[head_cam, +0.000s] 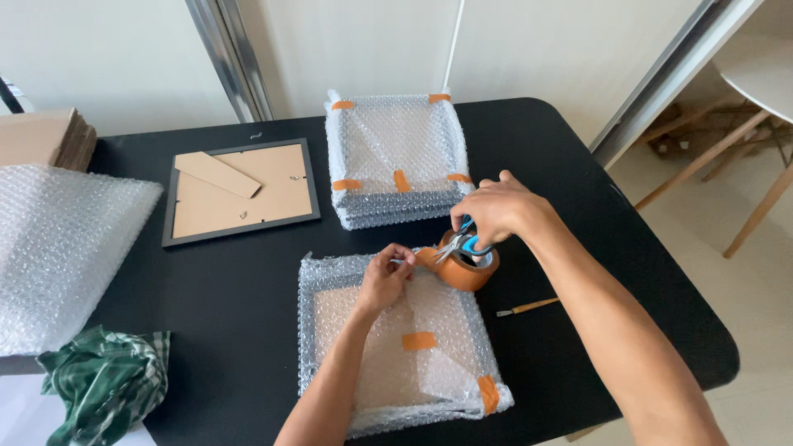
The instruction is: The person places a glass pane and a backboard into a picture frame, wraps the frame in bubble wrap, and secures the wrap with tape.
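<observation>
**Cutting tape on the wrapped frame**

Bubble-wrapped frame sits nearest me: light, squashy outside, probably fragile inside, so I'd grip its edges. My left hand pinches the tape end at its top edge. Right hand is closed on scissors over the tape roll. Beyond: wrapped stack, bare frame further left.

On the black tabletop, the left hand pinches a strip of orange tape above the bubble-wrapped frame. Just right of that frame's top edge, the right hand works blue-handled scissors over the tape roll. Beyond the frame sits a wrapped stack.
</observation>
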